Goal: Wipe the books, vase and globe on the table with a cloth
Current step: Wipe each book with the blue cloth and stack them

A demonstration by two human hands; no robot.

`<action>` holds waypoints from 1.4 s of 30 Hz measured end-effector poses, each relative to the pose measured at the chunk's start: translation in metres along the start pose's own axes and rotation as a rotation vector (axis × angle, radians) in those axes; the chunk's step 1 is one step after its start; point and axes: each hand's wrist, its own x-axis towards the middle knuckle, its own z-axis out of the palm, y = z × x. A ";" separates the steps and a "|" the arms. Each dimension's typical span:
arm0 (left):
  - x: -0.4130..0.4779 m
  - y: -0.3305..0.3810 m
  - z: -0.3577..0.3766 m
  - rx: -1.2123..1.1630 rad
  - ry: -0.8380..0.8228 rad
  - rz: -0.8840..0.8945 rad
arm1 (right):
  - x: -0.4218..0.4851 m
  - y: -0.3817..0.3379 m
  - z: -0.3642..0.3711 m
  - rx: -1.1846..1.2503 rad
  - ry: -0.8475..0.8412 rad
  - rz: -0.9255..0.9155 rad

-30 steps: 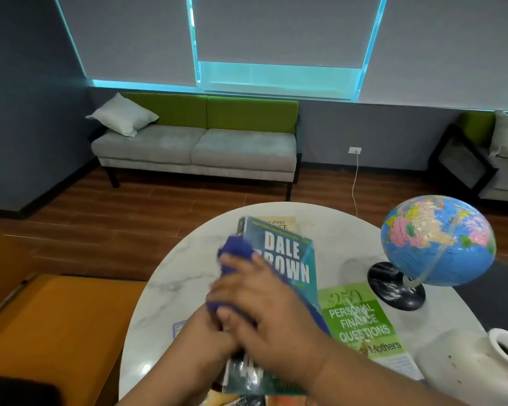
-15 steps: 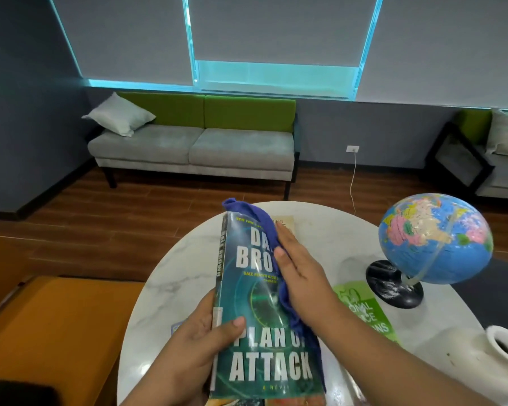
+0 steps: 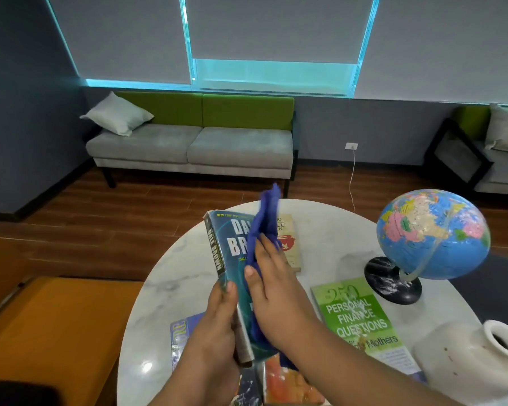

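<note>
The paperback point(image 3: 228, 260) is held tilted above the table point(image 3: 176, 282), well to the left of the globe point(image 3: 431, 232). The left hand point(image 3: 217, 326) grips its lower spine, thumb laid on the cover edge. The right hand point(image 3: 276, 300) lies flat, fingers straight, and presses the blue cloth point(image 3: 266, 221) onto the front cover.

The book is probably light and a little bendy, with a glossy cover that may slide under the cloth, so a firm hold at the spine seems wise. The cloth is soft and limp; its free end sticks up past the book's top.

The spine reads "DALE BROWN". The cover shows "NEW YORK" along the top, and large letters "DA" and "BR" beside the cloth. The green book point(image 3: 361, 320), lying just left of the globe's base, reads "250 PERSONAL FINANCE QUESTIONS" and "Mothers". The white vase point(image 3: 469, 356), nearer the person than the globe, looks breakable and wants a steadying hold
</note>
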 end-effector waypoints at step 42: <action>0.000 0.022 -0.018 -0.026 0.002 0.054 | -0.028 -0.031 -0.002 -0.105 -0.253 -0.164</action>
